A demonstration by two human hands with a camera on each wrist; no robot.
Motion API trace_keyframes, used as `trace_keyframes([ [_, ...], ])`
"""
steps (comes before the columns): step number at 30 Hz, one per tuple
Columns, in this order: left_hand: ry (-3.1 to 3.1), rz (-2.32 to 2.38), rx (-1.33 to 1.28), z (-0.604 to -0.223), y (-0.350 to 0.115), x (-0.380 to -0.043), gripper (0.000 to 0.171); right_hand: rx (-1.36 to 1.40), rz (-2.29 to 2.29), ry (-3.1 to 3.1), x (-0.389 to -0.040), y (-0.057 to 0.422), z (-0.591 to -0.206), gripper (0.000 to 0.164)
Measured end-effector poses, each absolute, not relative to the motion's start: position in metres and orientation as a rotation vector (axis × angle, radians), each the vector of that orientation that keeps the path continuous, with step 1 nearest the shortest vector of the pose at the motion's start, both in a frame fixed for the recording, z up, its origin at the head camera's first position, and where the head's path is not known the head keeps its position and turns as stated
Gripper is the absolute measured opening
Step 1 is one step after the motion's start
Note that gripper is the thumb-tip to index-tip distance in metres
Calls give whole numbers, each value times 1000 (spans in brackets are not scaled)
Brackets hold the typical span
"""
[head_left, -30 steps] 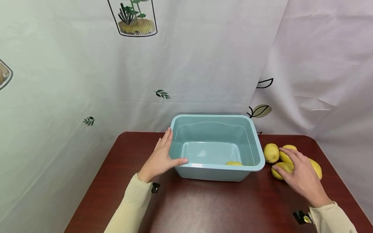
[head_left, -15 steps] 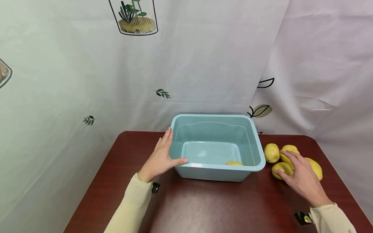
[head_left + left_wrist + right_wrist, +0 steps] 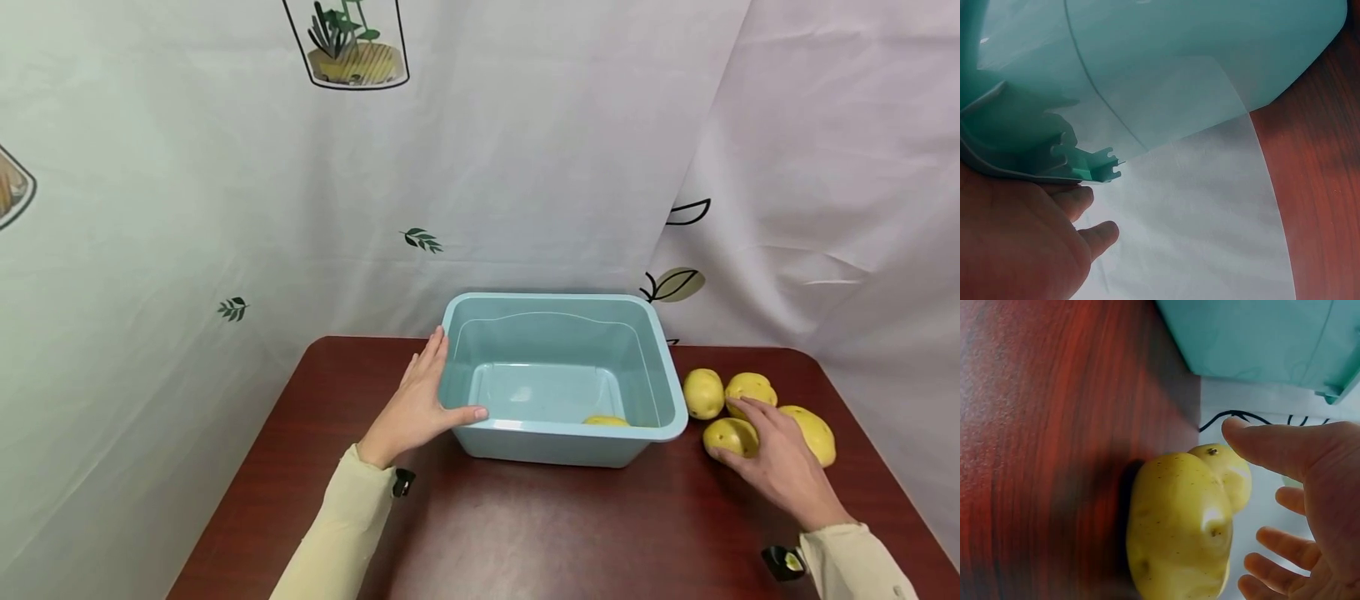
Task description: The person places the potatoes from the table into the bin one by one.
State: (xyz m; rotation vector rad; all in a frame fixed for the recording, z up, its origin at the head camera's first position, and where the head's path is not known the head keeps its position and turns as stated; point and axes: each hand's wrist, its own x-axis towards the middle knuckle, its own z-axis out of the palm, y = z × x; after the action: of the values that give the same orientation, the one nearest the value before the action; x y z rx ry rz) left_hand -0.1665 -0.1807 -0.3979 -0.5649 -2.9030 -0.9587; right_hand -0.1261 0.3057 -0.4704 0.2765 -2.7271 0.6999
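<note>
A: Where are the hands now?
B: The right hand (image 3: 783,462) is just beside the near potato (image 3: 729,437), right of the tub (image 3: 551,451). Its thumb and fingers stand apart and clamp nothing; whether they touch, I cannot tell. The left hand (image 3: 412,417) rests with extended fingers at the tub's left side, thumb by the near rim.
A: And the other potatoes?
B: Two potatoes (image 3: 703,394) lie farther, one (image 3: 813,435) to the right, all on the surface (image 3: 517,533). Another potato (image 3: 606,421) is inside the tub, partly hidden.
A: How to grasp well?
B: In my opinion, thumb at the near side, fingers at the far side, low around the middle. It looks smooth and may roll, so close gently, without pushing its neighbours.
</note>
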Motion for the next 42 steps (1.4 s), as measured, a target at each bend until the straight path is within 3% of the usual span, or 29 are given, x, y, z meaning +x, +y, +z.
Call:
trace_keyframes([
  [42,-2887,-997,-555,-398,-179,-167,121,290,675,-2798,-127,318,-494,79],
])
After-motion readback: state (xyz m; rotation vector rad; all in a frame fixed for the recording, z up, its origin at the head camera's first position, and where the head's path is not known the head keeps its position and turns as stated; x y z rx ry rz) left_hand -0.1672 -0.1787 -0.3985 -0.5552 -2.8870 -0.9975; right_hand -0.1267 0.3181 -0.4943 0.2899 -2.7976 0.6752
